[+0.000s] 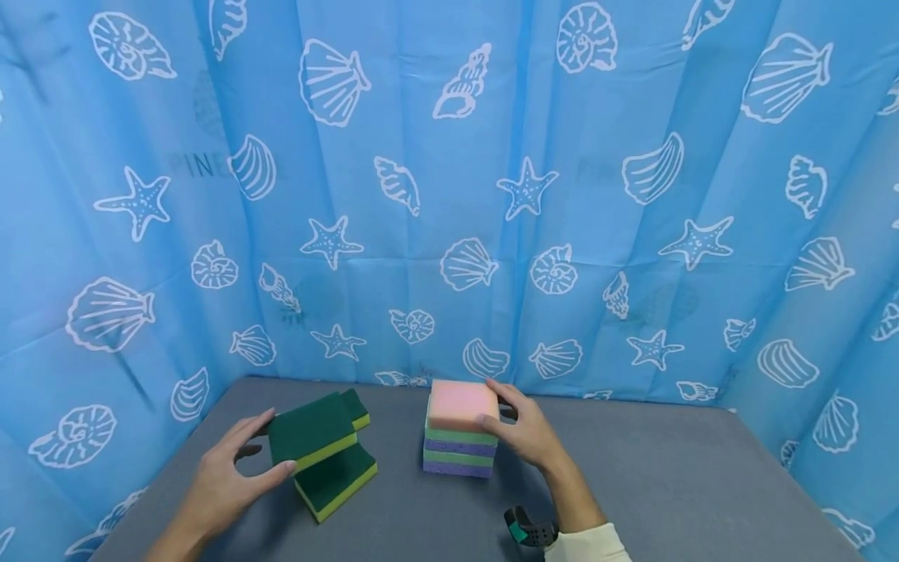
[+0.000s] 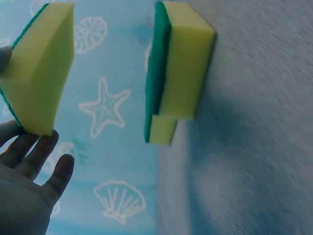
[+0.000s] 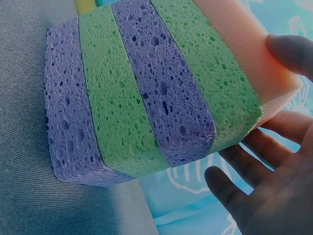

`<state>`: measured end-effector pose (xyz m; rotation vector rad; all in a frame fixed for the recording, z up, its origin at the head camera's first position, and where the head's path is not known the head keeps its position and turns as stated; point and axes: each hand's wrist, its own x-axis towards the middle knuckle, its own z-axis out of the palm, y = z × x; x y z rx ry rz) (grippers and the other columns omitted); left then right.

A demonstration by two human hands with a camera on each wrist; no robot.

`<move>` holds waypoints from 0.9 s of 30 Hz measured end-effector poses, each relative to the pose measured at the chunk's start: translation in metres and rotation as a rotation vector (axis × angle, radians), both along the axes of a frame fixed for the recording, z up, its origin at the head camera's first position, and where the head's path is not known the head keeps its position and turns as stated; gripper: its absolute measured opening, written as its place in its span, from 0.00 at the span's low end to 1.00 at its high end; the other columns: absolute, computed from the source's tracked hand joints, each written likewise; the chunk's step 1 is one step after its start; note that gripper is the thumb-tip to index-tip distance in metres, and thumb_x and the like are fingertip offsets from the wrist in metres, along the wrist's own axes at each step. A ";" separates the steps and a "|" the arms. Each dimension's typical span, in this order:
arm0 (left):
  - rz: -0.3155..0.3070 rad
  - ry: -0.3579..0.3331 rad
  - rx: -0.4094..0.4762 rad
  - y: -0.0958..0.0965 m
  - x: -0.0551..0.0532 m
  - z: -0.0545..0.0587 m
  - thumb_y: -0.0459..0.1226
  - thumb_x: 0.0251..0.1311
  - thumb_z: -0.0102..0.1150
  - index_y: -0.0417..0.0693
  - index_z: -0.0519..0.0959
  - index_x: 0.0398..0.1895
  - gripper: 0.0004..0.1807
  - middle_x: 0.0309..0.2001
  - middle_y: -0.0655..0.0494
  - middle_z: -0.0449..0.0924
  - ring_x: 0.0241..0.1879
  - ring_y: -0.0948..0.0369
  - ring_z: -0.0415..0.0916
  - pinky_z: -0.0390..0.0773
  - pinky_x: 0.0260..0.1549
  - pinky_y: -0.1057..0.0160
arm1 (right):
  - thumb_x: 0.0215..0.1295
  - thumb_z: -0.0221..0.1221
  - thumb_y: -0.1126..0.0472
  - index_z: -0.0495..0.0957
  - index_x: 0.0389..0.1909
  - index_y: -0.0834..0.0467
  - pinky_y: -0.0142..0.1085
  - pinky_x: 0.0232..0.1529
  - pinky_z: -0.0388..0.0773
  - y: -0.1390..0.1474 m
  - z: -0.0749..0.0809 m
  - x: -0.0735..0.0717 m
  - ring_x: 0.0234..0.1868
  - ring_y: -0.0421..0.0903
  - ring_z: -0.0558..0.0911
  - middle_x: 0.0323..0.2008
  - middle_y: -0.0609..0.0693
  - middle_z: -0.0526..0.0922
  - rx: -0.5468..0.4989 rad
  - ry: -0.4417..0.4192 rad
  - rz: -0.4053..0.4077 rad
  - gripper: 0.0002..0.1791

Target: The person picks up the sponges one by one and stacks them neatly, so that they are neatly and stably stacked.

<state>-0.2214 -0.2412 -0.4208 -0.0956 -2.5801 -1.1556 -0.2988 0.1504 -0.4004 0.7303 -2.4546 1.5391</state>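
Note:
My left hand [image 1: 223, 478] holds a yellow sponge with a dark green scouring face [image 1: 312, 425] between thumb and fingers. In the left wrist view this held sponge [image 2: 41, 68] is apart from two more green-and-yellow sponges [image 2: 188, 68], which lie on the table. In the head view one of these, a lower sponge [image 1: 337, 480], is partly covered by the held one. My right hand [image 1: 527, 429] pinches a pink sponge [image 1: 463, 404] at its right side. Beneath the pink sponge is a neat stack of alternating green and purple porous sponges [image 3: 132, 93].
The grey cloth-covered table [image 1: 632, 468] stretches out to the right of the stack. A blue curtain [image 1: 449, 195] with white shell prints hangs behind and along both sides. My right wrist wears a black strap [image 1: 530, 531].

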 end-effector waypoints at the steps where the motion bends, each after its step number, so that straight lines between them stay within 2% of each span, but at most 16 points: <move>1: -0.008 0.010 0.005 0.002 -0.001 0.001 0.54 0.55 0.67 0.42 0.61 0.71 0.46 0.61 0.41 0.66 0.58 0.42 0.65 0.71 0.51 0.47 | 0.61 0.62 0.67 0.63 0.66 0.73 0.61 0.54 0.67 0.000 0.000 0.000 0.56 0.63 0.73 0.58 0.68 0.72 0.003 -0.003 -0.001 0.33; 6: -0.046 0.074 0.016 0.011 -0.008 0.005 0.50 0.55 0.69 0.42 0.64 0.70 0.43 0.59 0.43 0.69 0.57 0.45 0.67 0.73 0.49 0.49 | 0.62 0.62 0.67 0.63 0.66 0.73 0.61 0.54 0.67 0.000 0.000 -0.001 0.56 0.63 0.73 0.57 0.67 0.72 0.006 -0.003 -0.002 0.33; 9: -0.062 0.100 0.013 0.016 -0.011 0.006 0.47 0.54 0.70 0.42 0.65 0.69 0.42 0.59 0.44 0.69 0.56 0.45 0.68 0.74 0.48 0.48 | 0.61 0.62 0.66 0.64 0.66 0.72 0.61 0.54 0.67 0.002 -0.010 -0.009 0.57 0.62 0.72 0.58 0.66 0.72 -0.002 0.002 -0.006 0.33; 13: -0.075 0.105 0.017 0.023 -0.015 0.010 0.48 0.54 0.70 0.42 0.65 0.69 0.42 0.59 0.44 0.70 0.56 0.46 0.69 0.74 0.47 0.47 | 0.61 0.64 0.63 0.64 0.68 0.67 0.60 0.55 0.67 0.006 -0.026 -0.021 0.58 0.59 0.72 0.59 0.62 0.72 -0.008 -0.001 -0.012 0.35; 15: -0.083 0.101 0.025 0.027 -0.017 0.013 0.49 0.54 0.70 0.43 0.66 0.69 0.41 0.59 0.45 0.71 0.55 0.47 0.69 0.74 0.47 0.46 | 0.61 0.64 0.61 0.65 0.68 0.65 0.58 0.55 0.67 0.007 -0.029 -0.024 0.58 0.57 0.73 0.59 0.61 0.72 -0.016 0.003 -0.007 0.35; 23: -0.162 0.112 0.057 0.044 -0.031 0.023 0.46 0.55 0.70 0.46 0.67 0.69 0.39 0.62 0.46 0.69 0.56 0.48 0.70 0.74 0.47 0.46 | 0.61 0.65 0.60 0.65 0.68 0.65 0.58 0.55 0.68 0.008 -0.031 -0.025 0.57 0.57 0.73 0.58 0.60 0.73 -0.021 0.010 0.003 0.35; 27: -0.207 0.116 0.075 0.054 -0.039 0.027 0.46 0.55 0.70 0.46 0.67 0.69 0.39 0.63 0.46 0.68 0.57 0.46 0.69 0.73 0.49 0.45 | 0.61 0.64 0.63 0.65 0.67 0.68 0.59 0.55 0.67 0.005 -0.023 -0.020 0.57 0.59 0.73 0.58 0.62 0.73 -0.001 0.006 -0.012 0.35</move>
